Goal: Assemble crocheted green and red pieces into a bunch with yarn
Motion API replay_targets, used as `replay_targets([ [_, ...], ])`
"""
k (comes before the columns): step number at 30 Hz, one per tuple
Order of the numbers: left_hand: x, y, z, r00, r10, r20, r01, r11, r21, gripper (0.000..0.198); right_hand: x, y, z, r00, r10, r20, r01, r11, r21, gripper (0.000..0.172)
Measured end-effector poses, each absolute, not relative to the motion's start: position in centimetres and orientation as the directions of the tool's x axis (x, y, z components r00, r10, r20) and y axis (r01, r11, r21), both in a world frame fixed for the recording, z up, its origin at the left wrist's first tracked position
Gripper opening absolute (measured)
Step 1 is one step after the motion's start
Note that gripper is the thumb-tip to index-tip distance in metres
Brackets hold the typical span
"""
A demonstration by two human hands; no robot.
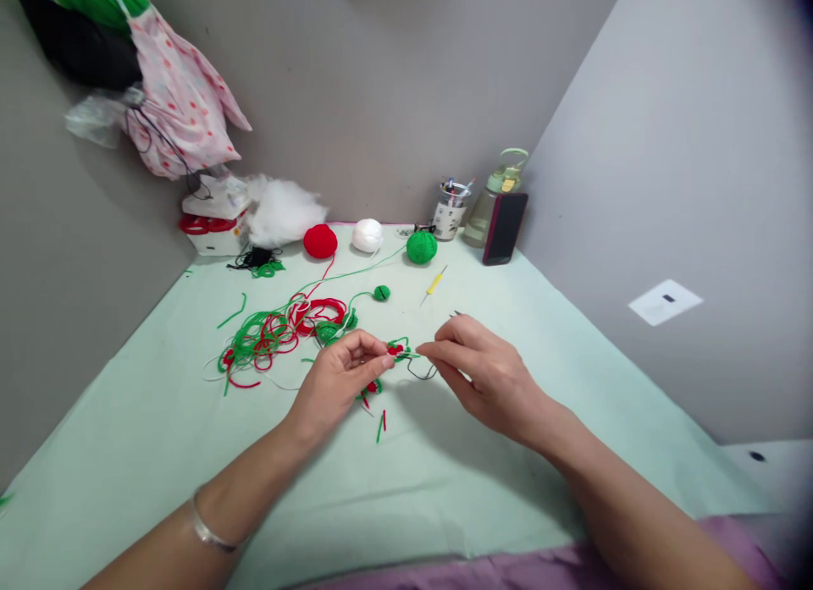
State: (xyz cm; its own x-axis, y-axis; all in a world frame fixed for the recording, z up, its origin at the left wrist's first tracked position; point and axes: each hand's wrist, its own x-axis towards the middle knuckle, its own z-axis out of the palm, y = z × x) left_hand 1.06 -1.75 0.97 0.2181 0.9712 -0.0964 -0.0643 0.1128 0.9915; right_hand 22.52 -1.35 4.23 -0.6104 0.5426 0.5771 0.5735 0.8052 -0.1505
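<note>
At centre of worktop (158, 463), left hand (343, 374) pinched small red-and-green yarn piece (397, 350) between thumb and fingers. Right hand (492, 374), at piece's three o'clock, nipped green strand (412, 355). From piece: yarn tangle (279, 332) lay at nine o'clock, red ball (321, 241) at eleven, yellow tool (435, 283) at one, second patch (373, 387) at seven.

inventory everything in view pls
hanging things: several, multicoloured, upper left
stuffing: 1, white, back left
box: 1, white, back left
large yarn balls: 3, red, white, green, back
cup: 1, pale, back right
bottle: 1, greenish, back right
phone: 1, dark, back right
tool: 1, yellow, centre
yarn tangle: 1, multicoloured, left
small piece: 1, red-green, between hands
wall plate: 1, white, right
tabletop: 1, mint, below
left hand: 1, bare, centre
right hand: 1, bare, centre
</note>
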Motion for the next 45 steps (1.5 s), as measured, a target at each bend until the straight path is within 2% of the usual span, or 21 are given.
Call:
replay_targets([
  [8,1.0,-1.8,1.0,0.230,0.970,-0.079,-0.076,0.099,0.992,0.016,22.8,-1.1,4.1,-0.586,0.587,0.558,0.524,0.800,-0.291,0.018],
  [13,1.0,-1.8,1.1,0.230,0.967,-0.108,-0.129,0.141,0.982,0.017,23.2,-0.9,4.2,-0.556,0.680,0.478,0.521,0.734,-0.437,0.019],
  [25,0.9,-1.7,0.8,0.239,0.958,-0.158,-0.178,0.203,0.963,0.019,23.1,-0.7,4.5,-0.488,0.804,0.339,0.425,0.558,-0.713,0.018],
  [31,0.8,-1.7,0.5,0.265,0.949,-0.173,-0.197,0.229,0.953,0.019,22.7,-0.8,4.5,-0.472,0.818,0.328,0.412,0.533,-0.739,0.013],
  [37,1.1,-2.0,0.7,0.283,0.943,-0.176,-0.195,0.237,0.952,0.020,21.8,-1.1,4.1,-0.426,0.822,0.378,0.446,0.554,-0.703,0.012],
  [42,1.2,-2.1,1.1,0.278,0.945,-0.170,-0.221,0.235,0.947,0.022,22.1,-0.9,3.9,-0.445,0.810,0.382,0.458,0.572,-0.680,0.013],
  [45,1.1,-2.0,1.2,0.261,0.952,-0.162,-0.237,0.226,0.945,0.022,22.7,-0.7,3.9,-0.467,0.801,0.375,0.446,0.579,-0.682,0.020],
])
